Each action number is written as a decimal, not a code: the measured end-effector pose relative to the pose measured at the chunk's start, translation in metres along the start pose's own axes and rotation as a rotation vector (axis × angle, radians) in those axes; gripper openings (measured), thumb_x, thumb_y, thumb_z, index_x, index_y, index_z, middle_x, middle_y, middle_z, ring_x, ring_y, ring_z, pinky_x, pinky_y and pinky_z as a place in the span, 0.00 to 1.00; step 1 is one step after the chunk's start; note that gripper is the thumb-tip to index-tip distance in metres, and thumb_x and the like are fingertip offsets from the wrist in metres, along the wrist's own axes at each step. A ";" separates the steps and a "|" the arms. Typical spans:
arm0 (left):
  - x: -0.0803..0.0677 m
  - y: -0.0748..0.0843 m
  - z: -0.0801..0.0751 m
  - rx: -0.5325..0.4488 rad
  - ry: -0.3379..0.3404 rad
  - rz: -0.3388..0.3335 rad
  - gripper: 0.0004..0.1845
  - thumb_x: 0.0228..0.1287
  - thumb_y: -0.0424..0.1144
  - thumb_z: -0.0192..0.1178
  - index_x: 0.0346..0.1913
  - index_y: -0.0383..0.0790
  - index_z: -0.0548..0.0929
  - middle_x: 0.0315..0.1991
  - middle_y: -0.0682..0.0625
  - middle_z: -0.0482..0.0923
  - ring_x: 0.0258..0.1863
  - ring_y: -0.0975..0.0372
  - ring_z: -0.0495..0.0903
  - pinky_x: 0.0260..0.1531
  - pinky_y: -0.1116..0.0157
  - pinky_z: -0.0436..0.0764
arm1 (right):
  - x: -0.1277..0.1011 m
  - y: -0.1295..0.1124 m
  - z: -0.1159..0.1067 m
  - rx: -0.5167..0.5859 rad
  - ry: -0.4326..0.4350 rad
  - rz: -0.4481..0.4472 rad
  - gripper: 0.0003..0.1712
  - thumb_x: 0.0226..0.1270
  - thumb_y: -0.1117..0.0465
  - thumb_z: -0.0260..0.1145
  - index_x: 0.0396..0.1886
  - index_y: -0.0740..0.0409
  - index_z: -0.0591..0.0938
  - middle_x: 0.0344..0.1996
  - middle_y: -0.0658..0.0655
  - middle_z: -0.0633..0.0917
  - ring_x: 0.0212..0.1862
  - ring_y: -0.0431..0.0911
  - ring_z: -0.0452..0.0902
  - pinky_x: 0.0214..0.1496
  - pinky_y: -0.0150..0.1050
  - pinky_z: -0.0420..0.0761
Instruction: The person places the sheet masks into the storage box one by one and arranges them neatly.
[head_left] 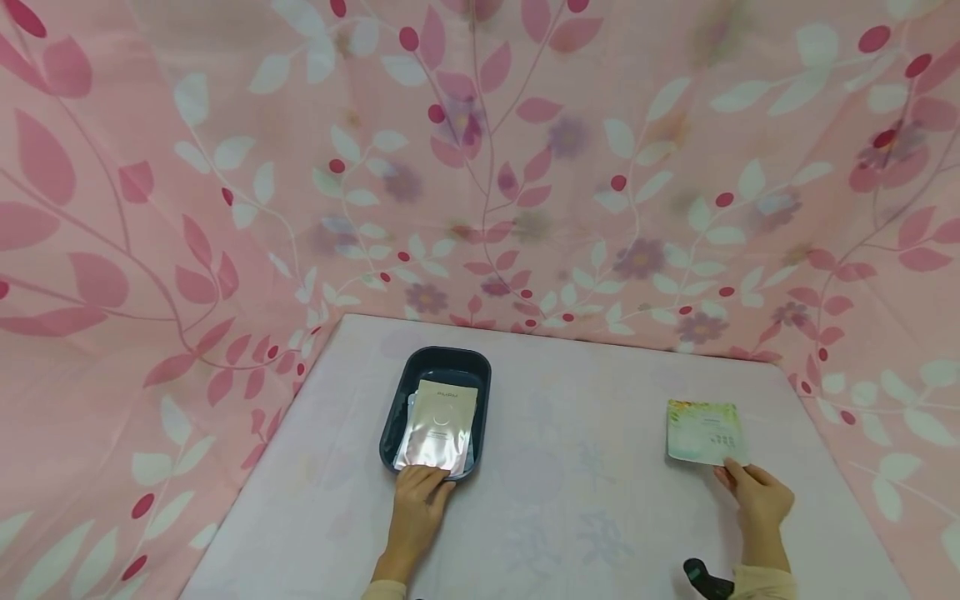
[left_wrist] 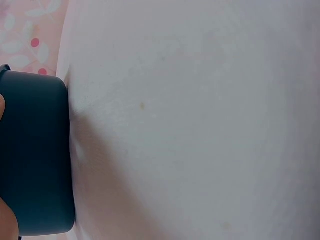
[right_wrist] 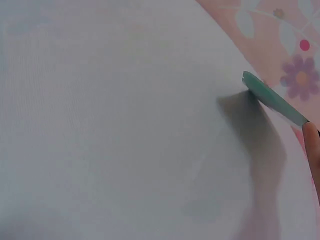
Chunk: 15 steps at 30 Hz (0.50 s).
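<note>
Left hand (head_left: 417, 493) holds the near end of a pink foil sachet (head_left: 437, 426) in the dark tray (head_left: 480, 375), at 10 o'clock on the table (head_left: 585, 483). Right hand (head_left: 757, 493) pinches a green sachet (head_left: 705, 432), edge lifted, at 3 o'clock.

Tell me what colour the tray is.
Dark blue-grey tray, clearest in the head view.

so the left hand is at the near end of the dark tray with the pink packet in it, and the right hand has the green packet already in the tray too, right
Not quite. The green packet is not in the dark tray: it is on the table, far to the right, held at its near edge by the right hand. The head view shows this. The left hand is at the tray's near end, with the pink packet inside.
</note>
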<state>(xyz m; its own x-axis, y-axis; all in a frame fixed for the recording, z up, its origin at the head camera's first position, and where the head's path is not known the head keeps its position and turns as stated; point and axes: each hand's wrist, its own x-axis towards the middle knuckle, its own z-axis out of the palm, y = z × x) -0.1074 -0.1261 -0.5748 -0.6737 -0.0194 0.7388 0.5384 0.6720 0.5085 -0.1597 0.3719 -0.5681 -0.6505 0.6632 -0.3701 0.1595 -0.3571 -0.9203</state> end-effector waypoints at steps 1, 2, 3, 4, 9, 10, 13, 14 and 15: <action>0.000 0.000 0.000 -0.001 0.001 0.000 0.11 0.37 0.26 0.73 0.30 0.31 0.86 0.27 0.49 0.82 0.30 0.57 0.76 0.42 0.62 0.68 | 0.008 0.007 0.000 0.040 0.001 -0.017 0.12 0.45 0.76 0.73 0.18 0.61 0.78 0.19 0.54 0.78 0.20 0.43 0.83 0.31 0.35 0.82; 0.000 0.000 0.000 0.001 0.001 -0.001 0.11 0.37 0.26 0.73 0.30 0.31 0.86 0.27 0.49 0.82 0.30 0.57 0.76 0.42 0.62 0.68 | 0.015 0.013 -0.001 0.088 0.006 -0.028 0.13 0.43 0.76 0.74 0.16 0.60 0.79 0.18 0.55 0.79 0.20 0.44 0.83 0.30 0.35 0.82; 0.000 0.000 0.000 0.001 -0.003 -0.006 0.11 0.37 0.26 0.73 0.30 0.31 0.86 0.27 0.49 0.82 0.30 0.57 0.76 0.42 0.62 0.68 | 0.022 0.019 -0.001 0.140 0.008 -0.035 0.13 0.41 0.77 0.75 0.16 0.60 0.80 0.17 0.55 0.80 0.20 0.45 0.83 0.29 0.36 0.82; 0.001 0.001 0.000 0.002 -0.008 -0.012 0.11 0.37 0.26 0.73 0.30 0.32 0.86 0.27 0.49 0.82 0.30 0.57 0.76 0.43 0.62 0.67 | 0.029 0.024 0.000 0.180 0.005 -0.047 0.13 0.39 0.78 0.76 0.16 0.62 0.80 0.17 0.56 0.80 0.20 0.46 0.83 0.29 0.36 0.82; 0.001 0.002 -0.002 0.000 -0.028 -0.035 0.11 0.38 0.27 0.73 0.31 0.32 0.86 0.28 0.50 0.82 0.31 0.58 0.77 0.44 0.64 0.67 | 0.037 0.031 0.009 0.294 -0.025 -0.088 0.14 0.34 0.80 0.77 0.19 0.67 0.79 0.18 0.58 0.80 0.20 0.49 0.83 0.28 0.39 0.82; 0.001 0.002 -0.002 -0.001 -0.029 -0.037 0.11 0.38 0.27 0.73 0.31 0.32 0.86 0.28 0.50 0.82 0.32 0.58 0.77 0.44 0.64 0.67 | 0.038 0.031 0.011 0.304 -0.033 -0.093 0.15 0.34 0.80 0.77 0.20 0.67 0.79 0.19 0.58 0.80 0.20 0.50 0.84 0.28 0.39 0.82; 0.001 0.002 -0.002 0.005 -0.023 -0.031 0.12 0.38 0.27 0.74 0.30 0.32 0.86 0.28 0.50 0.82 0.31 0.58 0.77 0.43 0.63 0.67 | 0.037 0.031 0.015 0.287 -0.057 -0.110 0.16 0.33 0.80 0.77 0.21 0.68 0.78 0.21 0.58 0.80 0.21 0.50 0.84 0.29 0.40 0.82; 0.001 0.002 -0.002 0.006 -0.021 -0.029 0.12 0.37 0.27 0.74 0.30 0.32 0.86 0.27 0.49 0.82 0.31 0.58 0.77 0.43 0.63 0.67 | 0.037 0.032 0.016 0.277 -0.065 -0.115 0.16 0.33 0.79 0.77 0.21 0.68 0.79 0.21 0.58 0.80 0.21 0.51 0.84 0.30 0.40 0.82; 0.001 0.002 -0.002 0.007 -0.019 -0.027 0.12 0.37 0.26 0.74 0.30 0.32 0.86 0.27 0.49 0.82 0.31 0.58 0.77 0.43 0.63 0.67 | 0.035 0.031 0.016 0.256 -0.084 -0.118 0.16 0.34 0.79 0.77 0.21 0.67 0.79 0.22 0.58 0.80 0.22 0.50 0.84 0.31 0.40 0.82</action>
<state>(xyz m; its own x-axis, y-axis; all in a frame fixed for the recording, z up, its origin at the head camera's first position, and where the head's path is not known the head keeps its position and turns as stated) -0.1062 -0.1260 -0.5723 -0.6976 -0.0241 0.7161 0.5162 0.6762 0.5256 -0.1895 0.3729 -0.6077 -0.7143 0.6571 -0.2407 -0.1064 -0.4419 -0.8907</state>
